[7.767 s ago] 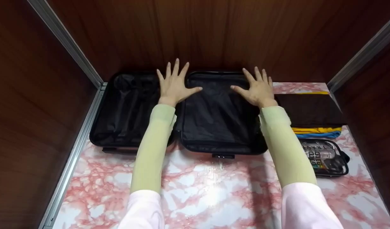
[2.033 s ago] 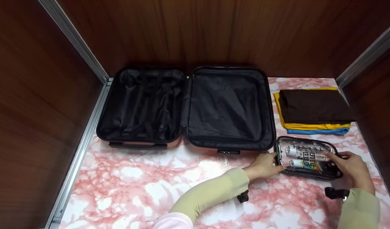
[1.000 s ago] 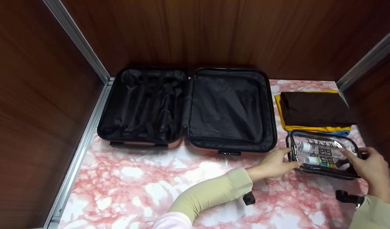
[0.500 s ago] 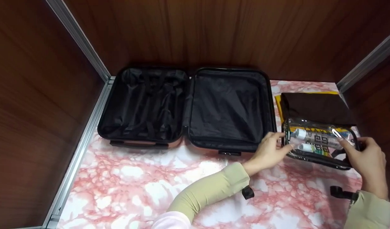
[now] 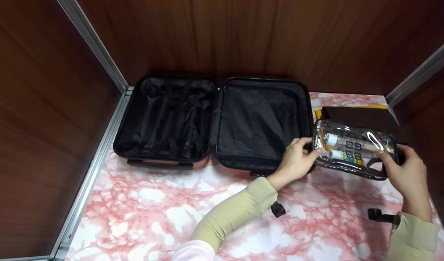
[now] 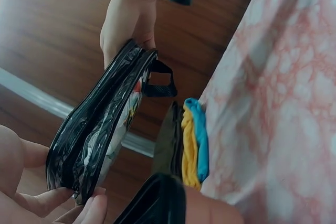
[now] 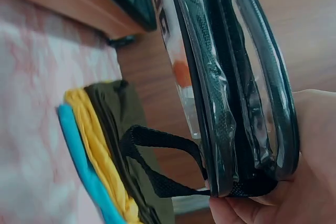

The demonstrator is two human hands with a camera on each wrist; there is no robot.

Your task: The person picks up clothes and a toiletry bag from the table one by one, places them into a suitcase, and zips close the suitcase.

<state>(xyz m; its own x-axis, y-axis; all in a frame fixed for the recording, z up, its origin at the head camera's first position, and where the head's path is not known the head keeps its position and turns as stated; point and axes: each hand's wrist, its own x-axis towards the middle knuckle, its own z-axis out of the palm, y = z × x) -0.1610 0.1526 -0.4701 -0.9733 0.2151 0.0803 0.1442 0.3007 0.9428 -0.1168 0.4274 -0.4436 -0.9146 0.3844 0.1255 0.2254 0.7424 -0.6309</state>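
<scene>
Above the right part of the counter (image 5: 153,217), one clear pouch (image 5: 357,137) with black edging is hanging between two hands, well off the surface. Left hand (image 5: 296,158): its grip is pinching the pouch's left end, the thumb resting on the clear face. Right hand (image 5: 408,174): its grip is holding the opposite end, thumb likewise on the face; a black strap (image 7: 163,138) is looping out there. Inside the pouch, two white-capped containers are lying side by side; their wording is too small to read. Suitcase (image 5: 260,116), one: lying open in two halves along the back wall (image 5: 243,36), showing black lining, just left of the pouch. Clothes (image 5: 363,115), one folded stack: lying right of the suitcase, brown topping yellow (image 6: 189,153) and blue (image 6: 201,140), the pouch partly covering them in the head view.
</scene>
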